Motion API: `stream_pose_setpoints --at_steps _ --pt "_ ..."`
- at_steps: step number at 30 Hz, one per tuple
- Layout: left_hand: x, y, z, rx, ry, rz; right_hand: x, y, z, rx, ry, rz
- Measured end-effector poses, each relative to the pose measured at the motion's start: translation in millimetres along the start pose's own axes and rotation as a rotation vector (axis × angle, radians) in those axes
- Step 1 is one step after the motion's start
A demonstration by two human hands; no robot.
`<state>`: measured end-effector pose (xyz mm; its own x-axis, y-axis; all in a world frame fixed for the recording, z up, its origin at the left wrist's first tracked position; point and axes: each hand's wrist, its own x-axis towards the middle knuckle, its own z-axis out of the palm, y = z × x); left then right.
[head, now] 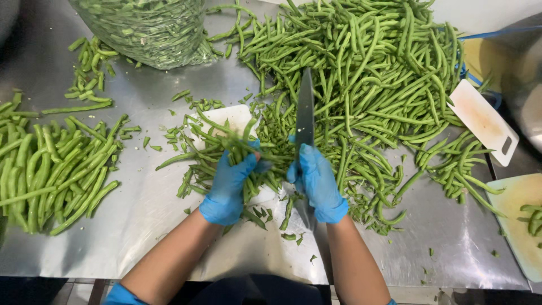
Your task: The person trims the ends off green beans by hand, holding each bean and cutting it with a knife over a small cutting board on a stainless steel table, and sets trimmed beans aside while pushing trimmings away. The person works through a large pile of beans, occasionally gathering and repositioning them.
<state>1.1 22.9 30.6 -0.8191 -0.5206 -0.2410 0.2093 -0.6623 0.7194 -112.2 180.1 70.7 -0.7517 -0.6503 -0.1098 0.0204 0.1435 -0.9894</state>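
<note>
The left hand (228,186), in a blue glove, is clenched around a bunch of green beans (226,144) lying across the white cutting board (234,117); the right hand (316,181), also gloved, grips a knife (305,113), its blade pointing toward 12 o'clock just right of the bunch; a big heap of beans (367,73) sits at 1 o'clock, trimmed beans (51,169) at 9 o'clock, a clear bag (147,28) at 11 o'clock, all on the steel counter (141,226).
</note>
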Motion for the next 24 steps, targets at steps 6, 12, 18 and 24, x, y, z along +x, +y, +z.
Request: stream_pose_setpoints --at_steps 6,12,18,24 --pt "-3 0 0 -0.075 -0.010 0.061 -1 13 15 0.039 -0.069 0.060" --pt "-5 -10 -1 0.111 -0.029 0.201 0 13 14 -0.010 -0.026 0.010" --pt "-3 -32 -11 0.100 -0.166 0.110 1 6 11 0.208 -0.215 0.118" --pt "36 -27 -33 -0.209 -0.099 -0.148 -6 7 -2 -0.211 -0.149 -0.219"
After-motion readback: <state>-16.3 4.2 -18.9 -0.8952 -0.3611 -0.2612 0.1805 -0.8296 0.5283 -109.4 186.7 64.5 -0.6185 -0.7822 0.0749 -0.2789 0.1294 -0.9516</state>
